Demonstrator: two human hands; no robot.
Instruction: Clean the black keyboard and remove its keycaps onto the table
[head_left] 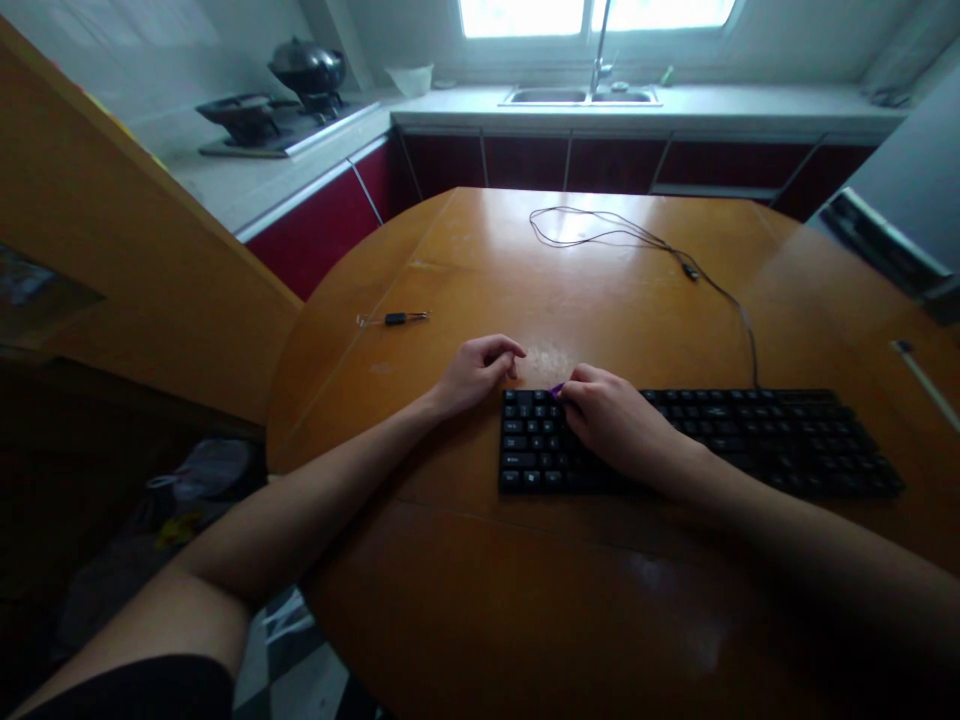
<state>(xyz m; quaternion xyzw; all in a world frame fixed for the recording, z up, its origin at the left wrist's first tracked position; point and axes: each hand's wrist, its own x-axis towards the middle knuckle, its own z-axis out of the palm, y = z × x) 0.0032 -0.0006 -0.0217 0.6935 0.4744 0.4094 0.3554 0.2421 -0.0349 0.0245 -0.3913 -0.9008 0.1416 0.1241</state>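
A black keyboard (pixel 531 460) lies flat on the wooden table, its left end between my forearms. My right hand (pixel 611 415) rests over the keyboard's left part, fingers pinched around a small purple thing (pixel 556 390) at the top row of keys. Most of that purple thing is hidden by the fingers, so I cannot make out its kind. Just off the keyboard's top left corner, my left hand (pixel 480 372) lies on the table with loosely bent fingers and holds nothing. Further left lies a small tool (pixel 395 319) with a black middle and thin wire ends.
The keyboard's cable (pixel 739 300) runs back over the round wooden table (pixel 465 580) to a loose loop. A thin pale stick with a dark tip (pixel 928 385) lies at the right. Behind stand a counter with a sink (pixel 551 96) and a stove (pixel 247 145).
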